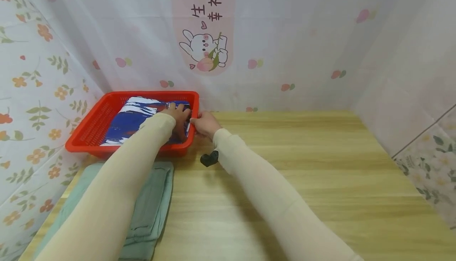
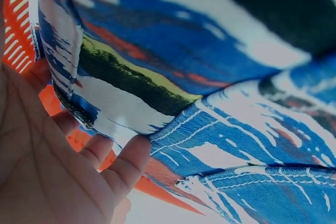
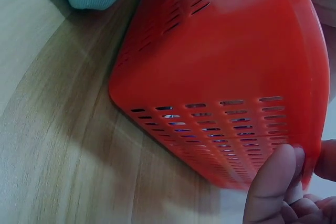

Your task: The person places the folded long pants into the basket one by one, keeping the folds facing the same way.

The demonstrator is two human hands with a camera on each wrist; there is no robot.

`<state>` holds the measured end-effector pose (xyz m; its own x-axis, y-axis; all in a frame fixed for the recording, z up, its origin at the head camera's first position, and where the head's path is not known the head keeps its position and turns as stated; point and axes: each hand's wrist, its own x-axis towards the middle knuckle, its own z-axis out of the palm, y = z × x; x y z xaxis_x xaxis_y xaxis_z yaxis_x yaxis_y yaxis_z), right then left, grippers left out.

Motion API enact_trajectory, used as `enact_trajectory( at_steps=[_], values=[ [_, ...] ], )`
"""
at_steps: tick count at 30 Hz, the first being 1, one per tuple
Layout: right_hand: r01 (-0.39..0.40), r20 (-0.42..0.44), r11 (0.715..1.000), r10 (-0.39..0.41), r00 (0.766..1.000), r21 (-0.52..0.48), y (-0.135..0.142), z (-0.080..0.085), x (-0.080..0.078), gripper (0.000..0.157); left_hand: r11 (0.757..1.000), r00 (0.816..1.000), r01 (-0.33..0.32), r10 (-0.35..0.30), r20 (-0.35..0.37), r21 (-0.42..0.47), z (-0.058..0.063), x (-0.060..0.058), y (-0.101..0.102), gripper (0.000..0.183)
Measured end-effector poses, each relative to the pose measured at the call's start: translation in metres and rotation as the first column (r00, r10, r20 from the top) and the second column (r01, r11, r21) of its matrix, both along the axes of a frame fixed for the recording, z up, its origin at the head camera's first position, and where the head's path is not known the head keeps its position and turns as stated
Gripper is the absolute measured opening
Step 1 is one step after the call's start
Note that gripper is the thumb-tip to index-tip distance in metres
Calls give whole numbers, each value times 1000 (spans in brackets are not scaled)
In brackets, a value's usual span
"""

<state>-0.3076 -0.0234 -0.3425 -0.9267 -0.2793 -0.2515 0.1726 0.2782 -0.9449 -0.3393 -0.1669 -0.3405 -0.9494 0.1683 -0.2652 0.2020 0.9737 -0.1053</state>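
Observation:
A red plastic basket [image 1: 85, 149] with slotted walls stands at the back left of the table. Inside lies a folded piece of stitched fabric [image 1: 130, 123] in blue, white and rust-red, probably clothing. My left hand [image 1: 177, 116] reaches into the basket at the fabric's right side. In the left wrist view, the fingers [image 2: 97, 148] are extended along the fabric's edge, close to the slotted wall. My right hand [image 1: 206, 124] pinches the basket's right rim, with fingers [image 3: 270, 182] on the outer wall and the thumb over the rim.
A folded pale green cloth [image 1: 153, 201] lies in front of the basket, partly under my left forearm. The wooden table [image 1: 303, 166] extends to the right. Printed curtains [image 1: 285, 35] hang behind and at both sides. A black strap end [image 1: 209, 158] hangs from my right wrist.

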Motion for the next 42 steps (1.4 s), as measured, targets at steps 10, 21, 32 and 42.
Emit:
enact_trajectory(
  at_steps=[10,21,32,42],
  values=[
    [21,-26,1000,-21,999,-14,-2,1,3,14,1000,1000,3,-4,-23,-11,-3,-4,0,114],
    [25,-19,999,-25,999,-33,-1,2,1,14,999,1000,20,-21,-24,-38,-3,-8,1,114],
    [47,-22,999,-47,999,10,0,3,2,15,999,1000,13,-14,-14,-46,-3,-7,3,118],
    [35,-57,998,-32,998,54,-1,-2,5,17,1000,999,-22,22,32,-3,-1,-2,4,123]
  ],
)
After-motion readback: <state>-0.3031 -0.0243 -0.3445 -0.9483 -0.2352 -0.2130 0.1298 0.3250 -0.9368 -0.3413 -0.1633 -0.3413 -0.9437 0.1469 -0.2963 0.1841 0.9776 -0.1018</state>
